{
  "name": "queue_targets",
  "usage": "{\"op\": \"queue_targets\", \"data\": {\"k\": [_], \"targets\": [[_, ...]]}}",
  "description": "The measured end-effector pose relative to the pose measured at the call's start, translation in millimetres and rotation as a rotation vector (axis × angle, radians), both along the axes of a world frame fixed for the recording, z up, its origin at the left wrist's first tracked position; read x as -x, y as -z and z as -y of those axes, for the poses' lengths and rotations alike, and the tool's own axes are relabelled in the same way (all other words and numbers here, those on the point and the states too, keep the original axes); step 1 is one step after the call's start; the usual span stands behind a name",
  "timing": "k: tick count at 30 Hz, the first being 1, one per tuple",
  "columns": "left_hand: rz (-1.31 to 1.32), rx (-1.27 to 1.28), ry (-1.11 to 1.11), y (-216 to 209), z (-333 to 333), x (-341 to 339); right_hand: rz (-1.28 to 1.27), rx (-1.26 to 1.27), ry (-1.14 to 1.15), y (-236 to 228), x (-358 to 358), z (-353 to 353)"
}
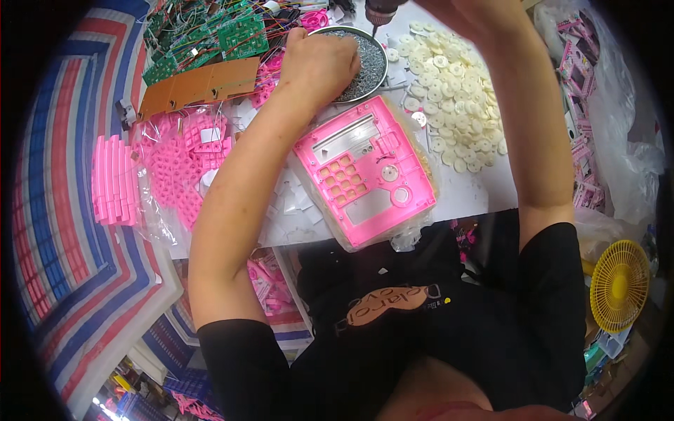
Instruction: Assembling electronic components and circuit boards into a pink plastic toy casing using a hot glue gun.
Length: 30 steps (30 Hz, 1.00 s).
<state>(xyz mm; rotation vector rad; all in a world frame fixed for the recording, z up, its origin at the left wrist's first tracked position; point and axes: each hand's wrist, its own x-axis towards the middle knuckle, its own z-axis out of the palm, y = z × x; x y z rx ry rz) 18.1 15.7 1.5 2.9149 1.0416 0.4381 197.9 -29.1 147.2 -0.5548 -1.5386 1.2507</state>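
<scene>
My left hand (324,64) is closed, its knuckles up, at the left side of a round dish (385,64) full of small metal screws (368,67). Whatever its fingertips hold is hidden under the hand. My right hand (467,17) is at the top edge, closed on an electric screwdriver (381,10) that is partly cut off by the picture's edge. The driver's bit points down over the far rim of the dish. Nearer me lies a pink plastic housing (419,181), open side up, with keypad holes and a slotted panel, on a plastic-wrapped pad (345,235).
Cream plastic discs (456,98) are heaped right of the dish. Green circuit boards (242,35) with wires and a brown board strip (200,83) lie far left. Bagged pink keypads (175,165) and pink strips (112,179) are at left. A yellow fan (620,286) stands lower right.
</scene>
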Motion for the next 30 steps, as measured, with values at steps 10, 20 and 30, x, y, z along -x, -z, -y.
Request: {"op": "queue_targets", "data": {"k": [10, 20, 30], "targets": [[0.405, 0.306, 0.095, -44, 167, 45, -0.363, 0.155, 0.105, 51, 11, 133], [0.731, 0.449, 0.035, -27, 184, 43, -0.293, 0.07, -0.014, 39, 29, 143], [0.587, 0.244, -0.083, -36, 184, 40, -0.228, 0.09, 0.05, 56, 31, 144]]}}
